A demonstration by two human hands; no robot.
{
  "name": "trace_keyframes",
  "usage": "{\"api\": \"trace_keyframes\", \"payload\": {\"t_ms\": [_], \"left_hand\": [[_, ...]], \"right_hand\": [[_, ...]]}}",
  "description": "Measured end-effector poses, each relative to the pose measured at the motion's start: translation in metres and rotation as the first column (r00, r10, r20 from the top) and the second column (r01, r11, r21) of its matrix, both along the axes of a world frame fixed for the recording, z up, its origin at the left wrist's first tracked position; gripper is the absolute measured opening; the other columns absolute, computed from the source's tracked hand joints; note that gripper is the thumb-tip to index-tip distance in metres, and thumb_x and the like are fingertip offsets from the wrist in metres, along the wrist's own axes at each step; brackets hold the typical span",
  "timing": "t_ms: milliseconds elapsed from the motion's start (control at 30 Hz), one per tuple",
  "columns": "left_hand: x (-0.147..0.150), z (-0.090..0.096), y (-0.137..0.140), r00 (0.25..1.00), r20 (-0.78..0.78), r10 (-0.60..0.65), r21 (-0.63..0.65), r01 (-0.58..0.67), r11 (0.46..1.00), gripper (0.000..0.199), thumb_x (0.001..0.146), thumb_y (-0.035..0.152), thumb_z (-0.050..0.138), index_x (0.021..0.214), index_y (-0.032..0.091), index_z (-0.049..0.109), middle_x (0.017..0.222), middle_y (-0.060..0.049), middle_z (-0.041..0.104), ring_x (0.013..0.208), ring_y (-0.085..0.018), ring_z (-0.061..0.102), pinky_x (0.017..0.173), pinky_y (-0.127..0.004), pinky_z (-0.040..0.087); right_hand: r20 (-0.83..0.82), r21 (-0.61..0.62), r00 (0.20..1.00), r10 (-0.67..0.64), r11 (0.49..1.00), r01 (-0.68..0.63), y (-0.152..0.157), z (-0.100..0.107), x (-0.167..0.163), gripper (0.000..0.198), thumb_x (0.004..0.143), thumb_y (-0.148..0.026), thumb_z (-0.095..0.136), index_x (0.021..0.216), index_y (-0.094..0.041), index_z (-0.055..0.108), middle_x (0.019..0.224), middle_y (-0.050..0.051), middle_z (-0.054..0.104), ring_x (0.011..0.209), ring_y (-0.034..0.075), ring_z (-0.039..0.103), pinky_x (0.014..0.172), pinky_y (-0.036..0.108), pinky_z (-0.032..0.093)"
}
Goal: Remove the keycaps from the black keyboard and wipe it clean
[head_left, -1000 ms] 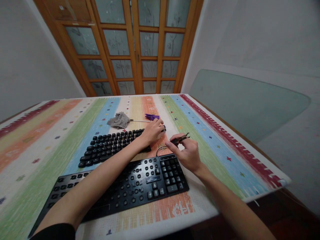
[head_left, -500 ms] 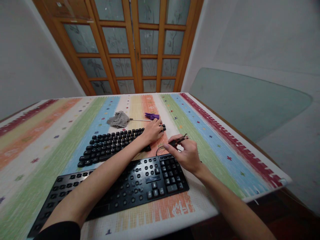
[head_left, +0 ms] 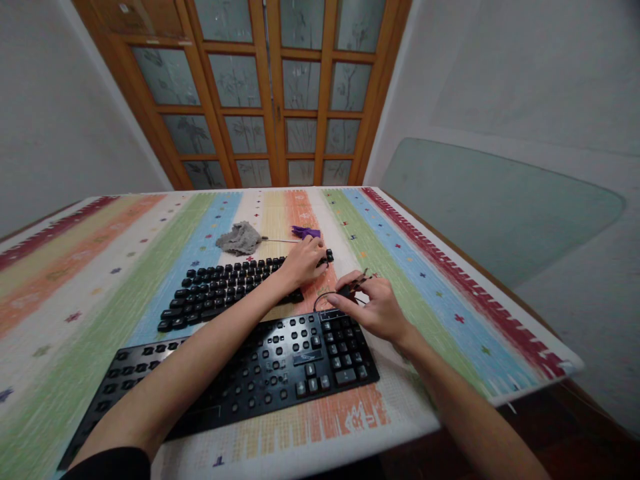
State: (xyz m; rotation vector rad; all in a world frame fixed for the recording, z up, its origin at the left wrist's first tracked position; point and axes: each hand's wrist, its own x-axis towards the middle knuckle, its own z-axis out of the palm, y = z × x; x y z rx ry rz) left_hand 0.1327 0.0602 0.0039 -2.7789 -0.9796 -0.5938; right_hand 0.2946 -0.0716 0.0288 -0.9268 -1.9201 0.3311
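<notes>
My left hand (head_left: 303, 261) reaches across to the right end of the loose black keycaps (head_left: 220, 287). Its fingers are bent and drawn together among the last few caps; what they pinch is hidden. A folded bundle of black cable (head_left: 350, 288) is gripped in my right hand (head_left: 376, 305), just beyond the keyboard's top right corner. From there a thin loop of cable runs down to the black keyboard (head_left: 240, 373). Most of the keyboard's main area shows bare key sockets, while its number pad (head_left: 345, 350) has keycaps on. My left forearm covers part of the board.
Behind the keycaps lie a crumpled grey cloth (head_left: 240, 238), a thin rod (head_left: 280, 240) with a dark end, and a purple item (head_left: 306, 232), perhaps a glove. A striped cloth (head_left: 435, 320) covers the table. Wooden glass-paned doors (head_left: 273, 110) stand beyond it.
My right hand has shifted slightly, and the cable bundle sits a little differently in its fingers. The left hand stays at the keycaps. The view has moved very slightly.
</notes>
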Motion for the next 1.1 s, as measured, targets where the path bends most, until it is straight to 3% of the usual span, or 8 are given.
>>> {"api": "trace_keyframes", "payload": {"t_ms": [100, 233, 367, 500, 667, 967, 1100], "left_hand": [[-0.013, 0.004, -0.011, 0.999, 0.043, -0.024, -0.018, 0.024, 1.000, 0.014, 0.089, 0.018, 0.057, 0.092, 0.012, 0.069, 0.108, -0.013, 0.062, 0.100, -0.025, 0.054, 0.087, -0.040, 0.048], [-0.038, 0.008, -0.040, 0.977, 0.152, -0.151, -0.091, 0.166, 0.982, 0.013, 0.090, 0.016, 0.055, 0.091, 0.013, 0.068, 0.104, -0.011, 0.063, 0.099, -0.022, 0.057, 0.089, -0.038, 0.049], [-0.061, 0.014, -0.081, 0.966, 0.166, -0.196, -0.205, 0.228, 0.952, 0.018, 0.095, 0.021, 0.052, 0.090, 0.015, 0.068, 0.100, -0.009, 0.064, 0.094, -0.021, 0.058, 0.083, -0.036, 0.051], [-0.076, 0.014, -0.120, 0.970, 0.132, -0.204, -0.388, 0.239, 0.890, 0.017, 0.096, 0.022, 0.053, 0.102, 0.017, 0.068, 0.105, -0.009, 0.065, 0.097, -0.020, 0.061, 0.087, -0.035, 0.052], [-0.084, 0.003, -0.144, 0.965, 0.157, -0.210, -0.435, 0.259, 0.862, 0.017, 0.095, 0.021, 0.056, 0.107, 0.018, 0.067, 0.113, -0.008, 0.065, 0.105, -0.022, 0.060, 0.095, -0.037, 0.050], [-0.083, -0.005, -0.148, 0.966, 0.227, -0.121, -0.471, 0.218, 0.855, 0.015, 0.093, 0.020, 0.059, 0.105, 0.019, 0.067, 0.111, -0.008, 0.064, 0.108, -0.022, 0.059, 0.097, -0.038, 0.050], [-0.082, -0.005, -0.150, 0.965, 0.239, -0.109, -0.472, 0.213, 0.855, 0.015, 0.093, 0.021, 0.058, 0.105, 0.020, 0.067, 0.112, -0.008, 0.064, 0.107, -0.022, 0.058, 0.095, -0.038, 0.050]], "right_hand": [[0.077, -0.124, 0.991, 0.110, 0.987, -0.100, 0.002, 0.001, 0.006, 0.027, 0.088, -0.040, 0.069, 0.079, -0.015, 0.069, 0.073, 0.003, 0.070, 0.055, 0.011, 0.059, 0.056, 0.025, 0.047], [0.087, -0.296, 0.952, 0.293, 0.920, -0.256, 0.004, -0.002, 0.009, 0.024, 0.085, -0.039, 0.073, 0.085, -0.015, 0.071, 0.074, 0.002, 0.071, 0.059, 0.011, 0.063, 0.058, 0.023, 0.049], [0.096, -0.387, 0.928, 0.360, 0.872, -0.299, 0.005, -0.004, 0.008, 0.027, 0.081, -0.041, 0.076, 0.086, -0.015, 0.069, 0.072, 0.001, 0.070, 0.060, 0.012, 0.065, 0.058, 0.023, 0.050], [0.105, -0.443, 0.917, 0.386, 0.844, -0.304, 0.007, -0.007, 0.006, 0.027, 0.082, -0.041, 0.074, 0.085, -0.015, 0.067, 0.068, 0.000, 0.067, 0.059, 0.012, 0.064, 0.056, 0.022, 0.048], [0.101, -0.424, 0.910, 0.402, 0.845, -0.326, 0.009, -0.012, 0.002, 0.028, 0.082, -0.042, 0.074, 0.082, -0.016, 0.064, 0.065, -0.002, 0.063, 0.057, 0.011, 0.059, 0.054, 0.021, 0.044], [0.205, -0.276, 0.908, 0.365, 0.912, -0.304, 0.001, -0.012, -0.008, 0.031, 0.088, -0.048, 0.068, 0.086, -0.016, 0.065, 0.077, 0.003, 0.067, 0.068, 0.015, 0.062, 0.064, 0.027, 0.047], [0.214, -0.286, 0.899, 0.383, 0.904, -0.318, 0.002, -0.012, -0.007, 0.028, 0.089, -0.044, 0.067, 0.087, -0.016, 0.065, 0.079, 0.003, 0.068, 0.069, 0.015, 0.062, 0.066, 0.028, 0.047]]}}
